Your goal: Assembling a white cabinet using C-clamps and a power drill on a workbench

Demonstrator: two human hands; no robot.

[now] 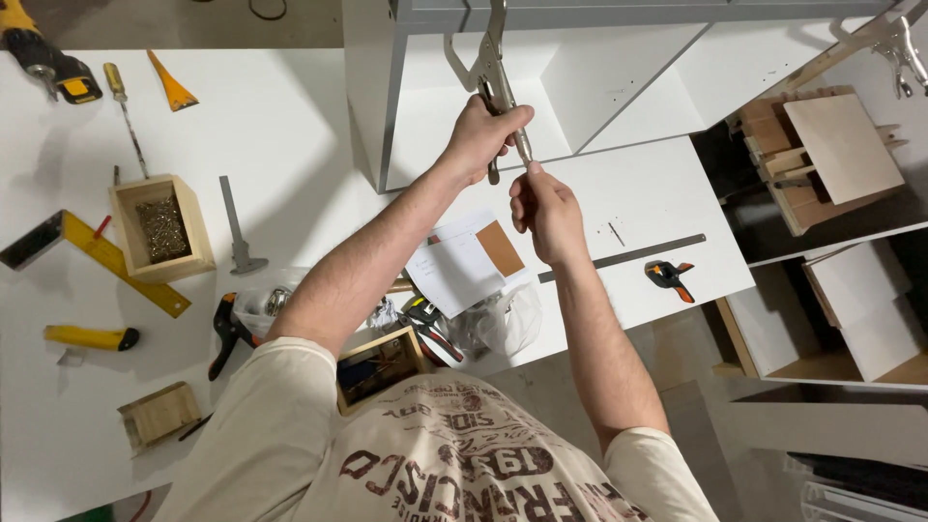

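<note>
A metal locking clamp (491, 68) hangs on the top edge of a white cabinet box (619, 87) that stands on the white table (290, 126). My left hand (480, 135) is wrapped around the clamp's handles. Just below it, the fingertips of my right hand (544, 208) pinch the end of the clamp's handle, at its adjusting screw. A second locking clamp (894, 43) sits on the cabinet's far right corner.
On the table lie a wooden box of screws (159, 227), a yellow square (116, 261), a caliper (237, 232), a steel ruler (628, 256), an orange spring clamp (669, 275), a cordless drill (48, 63), a screwdriver (124, 106), papers (464, 261) and a utility knife (92, 337). Wood panels (841, 145) stand at the right.
</note>
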